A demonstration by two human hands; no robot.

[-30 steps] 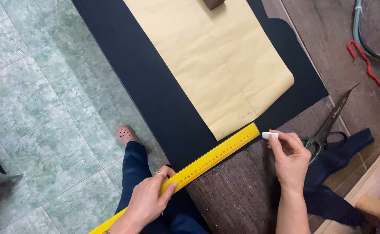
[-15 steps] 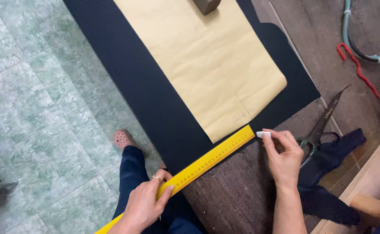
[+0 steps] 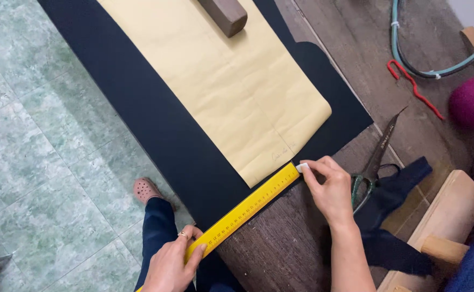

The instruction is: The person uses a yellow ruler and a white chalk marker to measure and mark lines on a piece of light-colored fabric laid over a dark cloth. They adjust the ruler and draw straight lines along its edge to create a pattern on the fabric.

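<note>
Item logged: my left hand (image 3: 169,267) pinned the yellow ruler (image 3: 245,211) along the near edge of the black fabric (image 3: 156,119), my right hand (image 3: 329,189) pinching white chalk (image 3: 302,167) at its far end, no line visible yet.

A yellow ruler (image 3: 245,210) with black marks crosses black fabric (image 3: 161,124) under tan paper (image 3: 231,92), beside mottled green floor tiles (image 3: 37,162).

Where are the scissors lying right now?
In the head view, the dark metal scissors lie on the brown wooden table just right of the right hand, with their handles beside a dark blue fabric scrap.
</note>
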